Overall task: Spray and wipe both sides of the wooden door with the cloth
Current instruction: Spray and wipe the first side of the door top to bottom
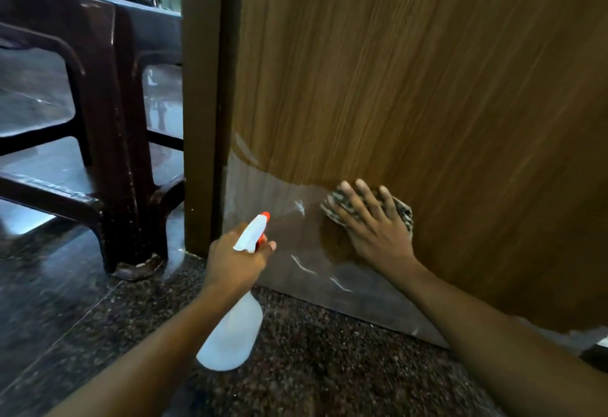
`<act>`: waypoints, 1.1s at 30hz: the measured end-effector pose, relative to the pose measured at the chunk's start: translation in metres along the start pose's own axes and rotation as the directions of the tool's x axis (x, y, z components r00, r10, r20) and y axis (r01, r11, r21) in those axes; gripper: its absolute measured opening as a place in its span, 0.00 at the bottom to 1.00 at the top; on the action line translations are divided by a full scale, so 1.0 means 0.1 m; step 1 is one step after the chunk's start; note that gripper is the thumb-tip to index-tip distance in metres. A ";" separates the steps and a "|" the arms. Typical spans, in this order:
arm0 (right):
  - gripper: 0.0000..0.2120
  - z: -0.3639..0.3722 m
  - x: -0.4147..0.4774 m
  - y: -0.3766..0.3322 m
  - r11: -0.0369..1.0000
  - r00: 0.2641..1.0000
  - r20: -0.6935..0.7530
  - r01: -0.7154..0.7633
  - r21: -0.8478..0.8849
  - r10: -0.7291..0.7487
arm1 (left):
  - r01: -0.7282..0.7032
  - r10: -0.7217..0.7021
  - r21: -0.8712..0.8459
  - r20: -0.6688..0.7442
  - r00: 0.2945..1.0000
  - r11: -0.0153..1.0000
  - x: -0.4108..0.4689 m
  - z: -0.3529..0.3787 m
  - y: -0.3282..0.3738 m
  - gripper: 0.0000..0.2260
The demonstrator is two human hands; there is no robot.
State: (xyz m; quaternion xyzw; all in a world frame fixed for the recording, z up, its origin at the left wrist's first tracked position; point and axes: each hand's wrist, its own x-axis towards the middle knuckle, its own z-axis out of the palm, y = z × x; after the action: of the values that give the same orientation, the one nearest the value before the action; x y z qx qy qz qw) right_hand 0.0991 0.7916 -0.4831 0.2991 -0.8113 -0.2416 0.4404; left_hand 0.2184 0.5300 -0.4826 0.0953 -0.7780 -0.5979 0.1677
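- Wooden door (427, 87): lower panel filmed, streaked.
- Right hand (371, 229): flat, pressing patterned cloth (331, 208).
- Left hand (235, 260): gripping spray bottle (230, 334).
- Risk: runoff could slick the floor (312, 377).

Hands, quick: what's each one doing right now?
Left hand: closed around the spray bottle.
Right hand: open, fingers flat, pressing the patterned cloth against the wooden door.

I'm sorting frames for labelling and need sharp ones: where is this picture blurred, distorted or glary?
Head view: motion blur streaks the grain of the door and softens the right hand pressing the cloth; the wide lens bows the door frame and plastic chair; the polished floor at left throws pale glare; the left hand and spray bottle look fairly crisp.
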 end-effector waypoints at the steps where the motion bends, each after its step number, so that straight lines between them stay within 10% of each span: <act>1: 0.32 0.01 0.24 -0.19 0.999 1.000 -0.031 -0.003 0.034 0.004 | -0.004 0.004 -0.002 -0.005 1.000 1.000 0.05 -0.03 -0.05 0.08; 9: 0.34 0.40 0.36 -0.83 0.849 0.840 0.151 0.528 0.002 -0.522 | 0.001 -0.005 -0.041 -0.097 0.995 0.999 0.30 -0.15 -0.24 0.09; 17: 0.29 -0.06 1.40 -0.61 0.990 0.985 -0.096 0.141 0.005 -0.140 | 0.005 -0.008 -0.024 -0.150 0.989 1.000 0.31 -0.18 -0.33 0.09; 28: 0.34 0.72 0.52 -1.71 0.784 0.769 0.205 0.621 -0.017 -0.605 | 0.039 -0.038 0.004 -0.159 0.986 0.999 0.27 -0.40 -0.53 0.07; 33: 0.31 0.68 -0.14 -1.09 0.853 0.842 0.223 0.516 -0.073 -0.490 | 0.076 -0.068 0.048 -0.160 0.985 0.996 0.16 -0.35 -0.62 0.06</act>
State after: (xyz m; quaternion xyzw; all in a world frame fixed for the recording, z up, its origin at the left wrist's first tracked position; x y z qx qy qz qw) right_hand 0.0768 0.7331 -0.5964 0.4469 -0.7261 -0.4295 0.2976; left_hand 0.2131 0.4762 -0.5319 0.1749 -0.7740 -0.5731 0.2046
